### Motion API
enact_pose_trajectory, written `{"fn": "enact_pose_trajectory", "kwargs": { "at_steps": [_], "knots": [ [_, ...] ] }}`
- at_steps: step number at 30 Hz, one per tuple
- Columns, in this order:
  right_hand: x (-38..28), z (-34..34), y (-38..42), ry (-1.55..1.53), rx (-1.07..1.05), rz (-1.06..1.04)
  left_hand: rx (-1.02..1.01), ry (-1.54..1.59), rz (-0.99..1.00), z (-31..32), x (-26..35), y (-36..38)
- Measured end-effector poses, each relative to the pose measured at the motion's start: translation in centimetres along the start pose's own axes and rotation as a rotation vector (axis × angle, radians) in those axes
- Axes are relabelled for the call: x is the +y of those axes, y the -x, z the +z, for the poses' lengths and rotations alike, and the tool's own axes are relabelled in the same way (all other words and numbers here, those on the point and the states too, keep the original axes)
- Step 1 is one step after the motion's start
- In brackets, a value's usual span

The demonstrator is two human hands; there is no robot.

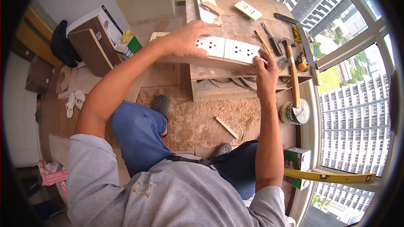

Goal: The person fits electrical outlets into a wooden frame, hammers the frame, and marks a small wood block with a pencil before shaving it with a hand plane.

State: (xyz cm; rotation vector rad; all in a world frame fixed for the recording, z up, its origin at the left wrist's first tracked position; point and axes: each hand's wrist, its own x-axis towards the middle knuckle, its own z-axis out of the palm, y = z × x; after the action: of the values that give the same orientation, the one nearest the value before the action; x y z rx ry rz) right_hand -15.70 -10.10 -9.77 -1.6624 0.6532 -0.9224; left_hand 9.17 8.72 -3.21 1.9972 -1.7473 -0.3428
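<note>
Two white power outlet plates sit end to end along a long wooden box point(197, 60) at the front of the workbench. My left hand point(187, 41) is closed over the left outlet plate point(216, 47), its thumb lying on the plate's face. At the other end, my right hand point(267, 69) pinches the outer edge of the right outlet plate point(240, 52). A thin seam shows between the two plates. Behind them, a third outlet plate point(248, 10) lies loose on the workbench point(227, 26). How the plates are fixed to the box is hidden.
Right of my right hand lie a hammer point(291, 65), a chisel point(272, 40), a yellow pencil point(263, 42) and a tape measure point(302, 64). A bucket point(294, 113) and a spirit level point(328, 176) are near the window. Wood shavings point(198, 122) cover the floor.
</note>
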Motion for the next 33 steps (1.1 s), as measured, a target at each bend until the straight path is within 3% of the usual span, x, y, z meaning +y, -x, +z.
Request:
{"fn": "enact_pose_trajectory", "kwargs": {
  "at_steps": [11,14,16,17,19,21,23,24,28,30,31,33],
  "knots": [
    [-0.2,-0.2,-0.1,0.029,-0.03,-0.012,0.04,0.061,0.052,0.0,-0.3,1.3],
    [-0.3,-0.5,-0.3,0.012,-0.052,0.008,0.003,-0.094,-0.002,-1.2,-0.7,3.0],
    [-0.1,-0.5,-0.3,0.005,-0.067,0.024,0.253,-0.234,0.026,-1.9,-2.0,5.0],
    [-0.4,-0.6,-0.2,-0.002,-0.08,0.045,0.258,-0.244,0.002,-2.5,-2.5,6.1],
    [0.1,-0.6,-0.5,-0.1,-0.108,0.034,0.186,0.262,-0.23,-3.8,-2.5,7.4],
    [0.0,-0.7,-0.5,-0.124,-0.101,0.084,0.253,0.241,-0.264,-3.4,-2.2,8.5],
    [-0.4,-0.8,-0.3,-0.105,-0.108,0.096,0.162,0.232,-0.315,-2.5,-0.7,8.8],
    [-0.6,-0.9,-0.3,-0.091,-0.12,0.109,0.229,0.174,-0.248,-1.4,-0.6,8.4],
    [-0.2,-1.0,-0.4,-0.047,-0.094,0.093,0.232,0.349,-0.256,1.7,0.7,6.7],
    [0.3,-1.0,-0.6,-0.051,-0.105,0.065,0.415,0.255,-0.173,3.1,0.4,6.1],
    [0.5,-1.0,-0.8,-0.05,-0.097,0.065,0.41,0.255,-0.166,3.1,0.1,5.8],
    [0.7,-0.9,-0.8,-0.063,-0.107,0.058,0.344,0.484,-0.32,2.8,-0.3,5.8]
  ]
}}
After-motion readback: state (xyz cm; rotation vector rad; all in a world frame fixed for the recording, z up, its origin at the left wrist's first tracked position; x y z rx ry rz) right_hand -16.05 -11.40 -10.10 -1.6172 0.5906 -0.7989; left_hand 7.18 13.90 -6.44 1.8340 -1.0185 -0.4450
